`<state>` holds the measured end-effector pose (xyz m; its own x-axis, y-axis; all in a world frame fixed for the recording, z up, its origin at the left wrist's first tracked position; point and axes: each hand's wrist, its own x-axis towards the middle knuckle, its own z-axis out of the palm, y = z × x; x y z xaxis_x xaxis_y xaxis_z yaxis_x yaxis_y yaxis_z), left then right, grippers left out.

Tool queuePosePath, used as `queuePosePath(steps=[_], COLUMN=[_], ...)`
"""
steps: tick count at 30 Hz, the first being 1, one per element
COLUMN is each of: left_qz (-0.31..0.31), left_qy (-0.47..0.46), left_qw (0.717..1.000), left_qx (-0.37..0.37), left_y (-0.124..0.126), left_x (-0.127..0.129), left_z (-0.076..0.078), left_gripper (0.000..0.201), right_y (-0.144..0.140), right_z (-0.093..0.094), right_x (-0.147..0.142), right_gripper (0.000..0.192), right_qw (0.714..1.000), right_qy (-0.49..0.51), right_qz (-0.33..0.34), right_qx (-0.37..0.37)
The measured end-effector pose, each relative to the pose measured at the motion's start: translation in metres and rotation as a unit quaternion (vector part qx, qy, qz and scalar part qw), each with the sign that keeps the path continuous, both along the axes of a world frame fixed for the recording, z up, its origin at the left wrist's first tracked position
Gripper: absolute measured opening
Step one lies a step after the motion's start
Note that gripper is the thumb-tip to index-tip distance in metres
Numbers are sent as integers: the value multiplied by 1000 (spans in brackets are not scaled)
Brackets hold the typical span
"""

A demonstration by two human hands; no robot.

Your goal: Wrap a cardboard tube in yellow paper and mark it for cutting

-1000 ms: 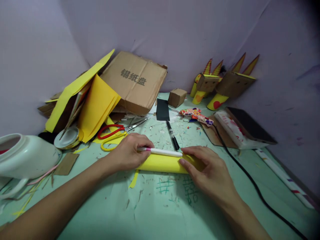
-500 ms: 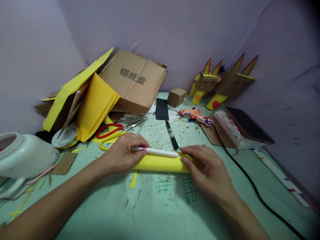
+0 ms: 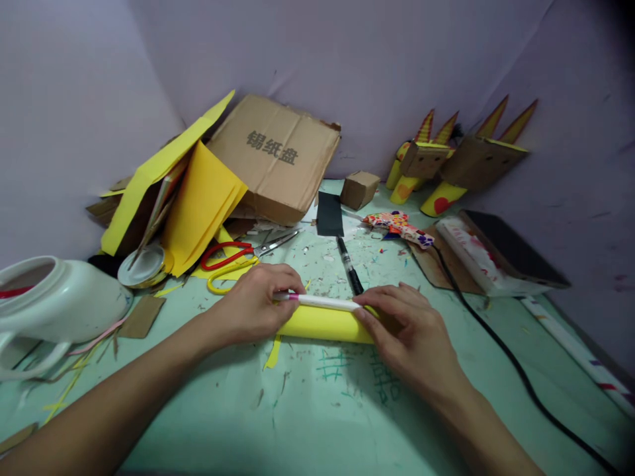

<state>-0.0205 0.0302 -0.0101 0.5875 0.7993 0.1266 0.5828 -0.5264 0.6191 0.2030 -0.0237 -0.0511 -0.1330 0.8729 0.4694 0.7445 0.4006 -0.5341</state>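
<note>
Pinching a pen [image 3: 325,303] against the paper roll [image 3: 322,325], left hand [image 3: 258,301] and right hand [image 3: 404,324] grip its ends; light, crushable, likely springy.

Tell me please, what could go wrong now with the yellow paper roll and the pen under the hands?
1. The yellow paper roll is pinned only at its ends by the left hand and right hand; if either lifts, it may spring open.
2. The white pen lies along the roll's far edge and could slide out or mark the paper.
3. The black marker lies just beyond and may get knocked.
</note>
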Motion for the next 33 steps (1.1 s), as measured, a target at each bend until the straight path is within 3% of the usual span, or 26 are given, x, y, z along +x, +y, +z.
queuePosePath(steps=[12, 16, 21, 25, 33], left_qz=[3, -13, 42, 68, 39], left_qy=[19, -4, -59, -64, -5], left_qw=[998, 998, 997, 994, 997], left_qx=[-54, -57, -41, -50, -66], left_y=[5, 7, 12, 13, 9], left_x=[2, -3, -14, -16, -7], left_z=[3, 13, 24, 20, 7], left_gripper=[14, 14, 15, 13, 13], right_y=[2, 2, 0, 0, 1], right_z=[-3, -3, -2, -2, -2], right_x=[0, 0, 0, 0, 1], right_gripper=[12, 12, 12, 11, 13], right_qw=[1000, 1000, 1000, 1000, 1000], right_qy=[7, 9, 13, 16, 0], right_qz=[-9, -11, -10, -9, -2], right_qx=[3, 0, -10, -10, -5])
